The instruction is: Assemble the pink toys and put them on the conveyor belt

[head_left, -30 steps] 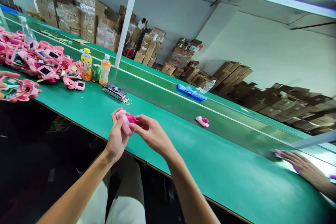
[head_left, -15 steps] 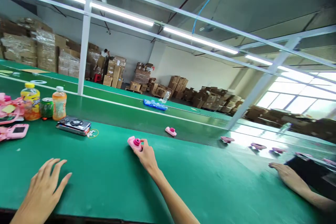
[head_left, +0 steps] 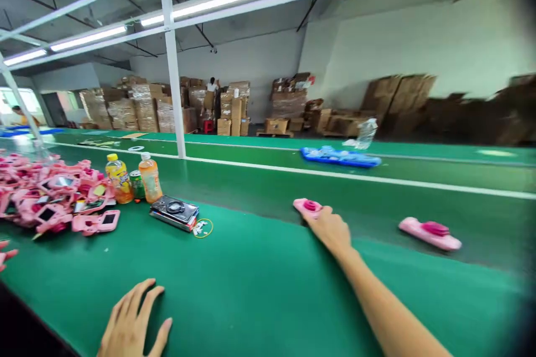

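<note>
My right hand (head_left: 333,230) reaches forward, fingers closed on the right end of a pink toy camera (head_left: 307,207) with a magenta lens. This camera is at the near edge of the dark green belt (head_left: 259,189). A second pink camera (head_left: 430,234) lies on the belt farther right, apart from my hand. Low over the green tabletop (head_left: 234,284), my left hand (head_left: 132,321) has its fingers spread and holds nothing.
A heap of pink camera parts (head_left: 50,195) covers the left side. Beside it stand two drink bottles (head_left: 151,178) and a green can (head_left: 137,184). A black device (head_left: 175,209) lies nearby. Across the belt are a blue tray (head_left: 339,157) and a clear bottle (head_left: 367,133).
My right hand has carried the pink camera forward from the tabletop to the belt's edge. The view has swung left, bringing the heap of pink parts into sight. My left hand stays open.
</note>
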The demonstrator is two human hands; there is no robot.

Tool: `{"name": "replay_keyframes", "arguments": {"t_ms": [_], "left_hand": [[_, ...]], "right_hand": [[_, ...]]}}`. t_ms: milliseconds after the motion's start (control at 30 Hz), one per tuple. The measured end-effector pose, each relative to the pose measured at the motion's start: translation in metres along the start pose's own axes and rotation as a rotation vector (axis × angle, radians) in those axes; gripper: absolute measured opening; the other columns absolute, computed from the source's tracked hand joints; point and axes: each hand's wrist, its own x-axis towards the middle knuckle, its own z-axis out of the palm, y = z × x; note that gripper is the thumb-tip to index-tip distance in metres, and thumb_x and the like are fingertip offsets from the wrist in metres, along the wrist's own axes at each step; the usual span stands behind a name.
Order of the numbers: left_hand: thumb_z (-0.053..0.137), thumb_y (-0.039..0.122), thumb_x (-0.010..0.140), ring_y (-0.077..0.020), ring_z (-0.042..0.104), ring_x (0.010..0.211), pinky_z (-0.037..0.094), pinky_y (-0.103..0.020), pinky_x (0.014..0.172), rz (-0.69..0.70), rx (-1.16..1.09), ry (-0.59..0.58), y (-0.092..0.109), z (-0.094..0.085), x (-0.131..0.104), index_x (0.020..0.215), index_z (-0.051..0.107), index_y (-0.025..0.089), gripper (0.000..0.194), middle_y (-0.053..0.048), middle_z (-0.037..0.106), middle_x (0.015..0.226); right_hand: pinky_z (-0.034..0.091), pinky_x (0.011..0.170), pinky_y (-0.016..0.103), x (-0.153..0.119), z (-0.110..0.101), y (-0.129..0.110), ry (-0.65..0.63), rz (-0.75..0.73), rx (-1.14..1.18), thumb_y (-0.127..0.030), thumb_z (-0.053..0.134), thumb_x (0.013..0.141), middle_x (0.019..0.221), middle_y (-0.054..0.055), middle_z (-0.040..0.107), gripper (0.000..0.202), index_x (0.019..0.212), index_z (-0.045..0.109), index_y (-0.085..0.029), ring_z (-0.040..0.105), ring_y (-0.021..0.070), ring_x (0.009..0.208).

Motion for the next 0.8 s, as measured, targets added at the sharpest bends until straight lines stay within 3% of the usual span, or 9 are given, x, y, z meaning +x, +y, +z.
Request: {"name": "replay_keyframes", "arguments": {"t_ms": [100, 233, 300, 367, 467, 533, 600, 667, 800], "left_hand": [[0.057, 0.046, 0.092, -0.0268, 0.068, 0.114, 0.058, -0.041, 0.094, -0.023, 0.035, 0.000, 0.008, -0.012, 0.005, 0.124, 0.068, 0.030, 0.037, -0.004, 0.070, 0.130], [0.061, 0.042, 0.091, -0.0278, 0.066, 0.116, 0.058, -0.042, 0.097, -0.040, 0.034, -0.051, 0.014, -0.015, 0.007, 0.126, 0.067, 0.029, 0.037, -0.006, 0.068, 0.132], [0.064, 0.038, 0.089, -0.0293, 0.065, 0.118, 0.057, -0.044, 0.099, -0.067, 0.017, -0.090, 0.016, -0.014, 0.009, 0.125, 0.068, 0.029, 0.037, -0.008, 0.067, 0.132], [0.065, 0.035, 0.088, -0.0308, 0.063, 0.121, 0.055, -0.046, 0.102, -0.106, -0.017, -0.124, 0.017, -0.014, 0.011, 0.126, 0.067, 0.028, 0.039, -0.008, 0.066, 0.134], [0.065, 0.034, 0.087, -0.0317, 0.057, 0.128, 0.049, -0.048, 0.109, -0.161, -0.104, -0.173, 0.019, -0.013, 0.013, 0.129, 0.063, 0.030, 0.042, -0.006, 0.060, 0.141], [0.065, 0.036, 0.086, -0.0321, 0.054, 0.131, 0.045, -0.049, 0.112, -0.198, -0.170, -0.195, 0.020, -0.013, 0.014, 0.129, 0.062, 0.032, 0.044, -0.005, 0.058, 0.144], [0.066, 0.038, 0.085, -0.0328, 0.052, 0.132, 0.043, -0.049, 0.114, -0.230, -0.222, -0.218, 0.022, -0.012, 0.014, 0.128, 0.063, 0.031, 0.044, -0.005, 0.057, 0.144], [0.068, 0.040, 0.083, -0.0351, 0.048, 0.136, 0.040, -0.051, 0.116, -0.271, -0.232, -0.232, 0.024, -0.011, 0.014, 0.128, 0.064, 0.030, 0.046, -0.006, 0.055, 0.147], [0.067, 0.039, 0.083, -0.0426, 0.025, 0.150, 0.022, -0.066, 0.121, -0.336, -0.150, -0.207, 0.029, -0.017, 0.016, 0.151, 0.044, 0.030, 0.072, -0.009, 0.032, 0.164]], "right_hand": [[0.046, 0.091, 0.049, 0.009, 0.010, 0.009, 0.144, -0.159, 0.003, -0.049, 0.051, 0.097, 0.121, 0.043, 0.058, 0.068, 0.131, 0.047, 0.009, 0.057, 0.0464, 0.122], [0.036, 0.112, 0.047, 0.018, 0.029, 0.010, 0.414, -0.593, 0.044, -0.030, 0.047, 0.098, 0.137, 0.040, 0.051, 0.051, 0.132, 0.049, 0.008, 0.043, 0.0392, 0.140], [0.036, 0.114, 0.044, 0.014, 0.043, -0.004, 0.329, -0.763, 0.158, -0.028, 0.044, 0.097, 0.132, 0.035, 0.059, 0.042, 0.127, 0.057, -0.001, 0.052, 0.0348, 0.133], [0.045, 0.109, 0.043, -0.003, 0.060, -0.029, 0.130, -0.850, 0.290, -0.033, 0.042, 0.096, 0.121, 0.027, 0.068, 0.038, 0.119, 0.064, -0.012, 0.065, 0.0325, 0.117], [0.056, 0.097, 0.043, -0.055, 0.081, -0.074, -0.229, -0.951, 0.419, -0.044, 0.041, 0.095, 0.114, 0.017, 0.073, 0.040, 0.115, 0.066, -0.021, 0.071, 0.0297, 0.105], [0.055, 0.100, 0.045, -0.095, 0.090, -0.098, -0.363, -1.065, 0.419, -0.051, 0.042, 0.094, 0.123, 0.014, 0.071, 0.045, 0.117, 0.068, -0.022, 0.068, 0.0298, 0.114], [0.051, 0.107, 0.047, -0.121, 0.096, -0.112, -0.398, -1.160, 0.386, -0.055, 0.045, 0.093, 0.132, 0.012, 0.067, 0.048, 0.119, 0.071, -0.024, 0.062, 0.0306, 0.124], [0.049, 0.110, 0.048, -0.125, 0.099, -0.115, -0.395, -1.197, 0.349, -0.057, 0.045, 0.093, 0.136, 0.010, 0.065, 0.049, 0.119, 0.072, -0.026, 0.060, 0.0310, 0.128], [0.051, 0.107, 0.053, -0.075, 0.107, -0.091, -0.271, -1.134, 0.270, -0.057, 0.042, 0.092, 0.131, 0.012, 0.068, 0.054, 0.121, 0.072, -0.024, 0.063, 0.0337, 0.122]]}}
